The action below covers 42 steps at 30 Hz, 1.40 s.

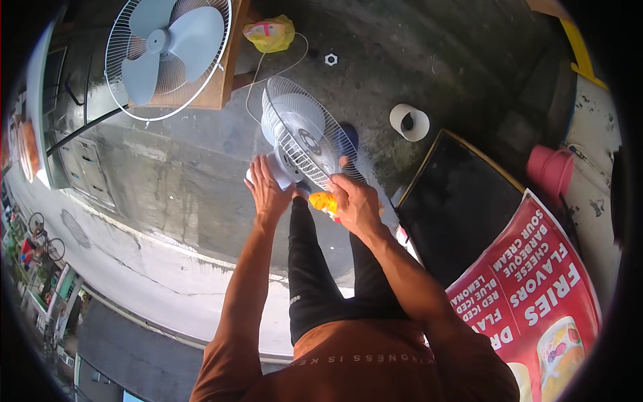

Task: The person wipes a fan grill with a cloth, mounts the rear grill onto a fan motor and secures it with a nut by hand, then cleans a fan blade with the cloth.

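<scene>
A white electric fan (298, 137) with a wire rear grille is held low in front of my legs. My left hand (270, 193) lies over its pale base or motor housing, fingers curved around it, part of the grip hidden. At the grille's lower rim, my right hand (356, 201) has its fingers closed on the wire edge. Just under those fingers is a yellow-orange item (323, 202), perhaps a cloth; whether the hand also holds it I cannot tell.
A fan blade with its ring guard (159, 41) rests on a wooden table (224, 67). A yellow plastic bag (269, 33), a white nut-like ring (331, 59) and a white cylinder (409, 122) lie on the concrete. To the right are a black board (455, 201), pink bucket (550, 171) and red fries banner (536, 288).
</scene>
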### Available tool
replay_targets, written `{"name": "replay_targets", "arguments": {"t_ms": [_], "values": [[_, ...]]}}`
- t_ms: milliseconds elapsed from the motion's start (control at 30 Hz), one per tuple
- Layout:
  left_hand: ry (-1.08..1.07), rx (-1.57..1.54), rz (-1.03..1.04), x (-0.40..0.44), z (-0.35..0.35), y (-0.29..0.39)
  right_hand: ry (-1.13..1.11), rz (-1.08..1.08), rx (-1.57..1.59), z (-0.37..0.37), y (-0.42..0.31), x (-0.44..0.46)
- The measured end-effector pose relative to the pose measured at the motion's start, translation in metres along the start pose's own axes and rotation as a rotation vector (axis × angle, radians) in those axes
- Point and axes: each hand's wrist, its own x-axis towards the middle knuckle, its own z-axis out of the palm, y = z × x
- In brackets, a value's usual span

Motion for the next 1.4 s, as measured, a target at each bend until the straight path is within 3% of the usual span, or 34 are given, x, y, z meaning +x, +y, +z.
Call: {"name": "replay_targets", "arguments": {"t_ms": [100, 233, 333, 467, 633, 1400], "values": [[0.140, -0.170, 0.025, -0.017, 0.001, -0.009, -0.030, 0.089, 0.006, -0.006, -0.014, 0.000], [0.176, -0.357, -0.021, -0.038, 0.004, -0.021, -0.009, 0.126, 0.051, -0.003, -0.021, -0.007], [0.066, -1.006, -0.462, -0.045, -0.008, -0.003, -0.063, 0.127, 0.061, 0.006, -0.008, -0.012], [0.050, -1.211, -0.541, -0.043, -0.034, 0.021, -0.119, 0.053, 0.083, 0.026, 0.013, -0.020], [-0.013, -1.212, -0.566, -0.042, -0.049, 0.030, -0.120, -0.024, 0.095, 0.040, 0.018, -0.025], [-0.115, -1.217, -0.644, -0.022, -0.058, 0.025, -0.212, 0.147, 0.287, 0.041, 0.007, -0.034]]}}
